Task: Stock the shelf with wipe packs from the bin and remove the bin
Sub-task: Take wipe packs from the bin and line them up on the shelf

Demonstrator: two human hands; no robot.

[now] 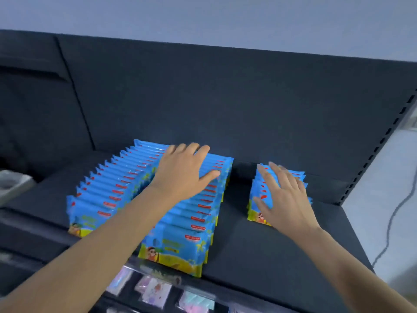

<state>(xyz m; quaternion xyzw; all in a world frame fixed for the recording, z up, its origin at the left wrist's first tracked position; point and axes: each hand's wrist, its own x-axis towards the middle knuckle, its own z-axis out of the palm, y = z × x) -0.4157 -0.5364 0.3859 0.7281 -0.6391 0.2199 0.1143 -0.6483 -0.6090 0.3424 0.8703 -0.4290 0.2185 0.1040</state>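
The wipe packs stand on edge in three rows on the dark shelf, each row running from the front lip back toward the back panel. The left row and the middle row are long and sit side by side, touching or nearly so. The middle row's front pack stands right at the shelf's front edge, while the left row starts a little further back. The short right row stands apart, with a strip of bare shelf between it and the middle row.

The left hand lies flat on top of the middle row near its back end, its fingers straight and close together, thumb out to the side, gripping nothing. The right hand rests on top of the short row, its fingers spread wide and somewhat blurred, also holding nothing.

There is open shelf behind the short row, in front of it, and on its right as far as the slotted upright that ends the shelf. Beyond that a cable hangs on a pale wall. At the far left edge sits a pale grey object, too blurred to name. Below the front lip, a lower tier holds small pastel packets
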